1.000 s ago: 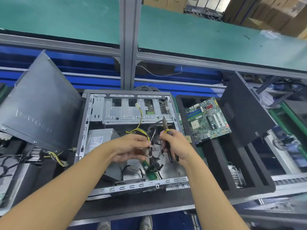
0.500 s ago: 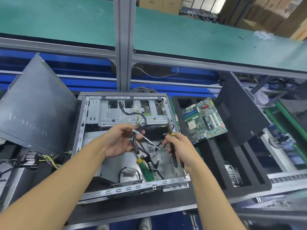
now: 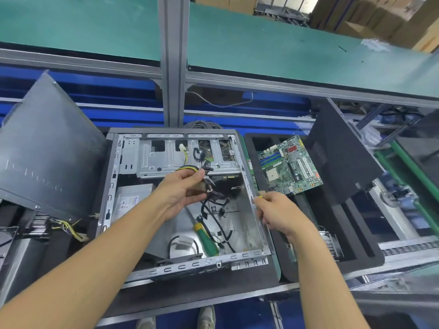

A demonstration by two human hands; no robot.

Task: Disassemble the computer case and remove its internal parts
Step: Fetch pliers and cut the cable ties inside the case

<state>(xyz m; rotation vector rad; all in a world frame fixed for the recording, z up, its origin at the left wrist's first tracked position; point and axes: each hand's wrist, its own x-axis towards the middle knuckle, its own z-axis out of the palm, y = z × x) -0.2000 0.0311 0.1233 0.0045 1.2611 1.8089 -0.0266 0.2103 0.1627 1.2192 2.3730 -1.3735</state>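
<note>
The computer case [image 3: 180,268] lay open on its side in the middle of the worktop, and by the look of it the job was well past halfway. Its side panel [image 3: 47,153] leaned at the left edge, and the motherboard [image 3: 289,165] was already out, resting in the foam tray [image 3: 332,252] to the right. The power supply [image 3: 133,198] was not yet out of the case's left side. The drive cage [image 3: 166,160] was fixed along the far wall, and loose black leads trailed over the floor of the case. The left hand [image 3: 183,193] had its fingers curled round the cable bundle [image 3: 190,167], holding it up just in front of the drive cage. The right hand [image 3: 278,214] gripped a slim tool [image 3: 260,197] at the case's right wall, most of the tool hidden in the fist. A green-handled screwdriver [image 3: 205,238] lay inside near the front rail, close under the hanging leads. Room was tight. The case walls hemmed both hands in, the tray stood just beside the right wall, and the bare metal edges looked sharp enough to snag wires or knuckles. Lifting the bundle straight up seemed the freest way out.
</note>
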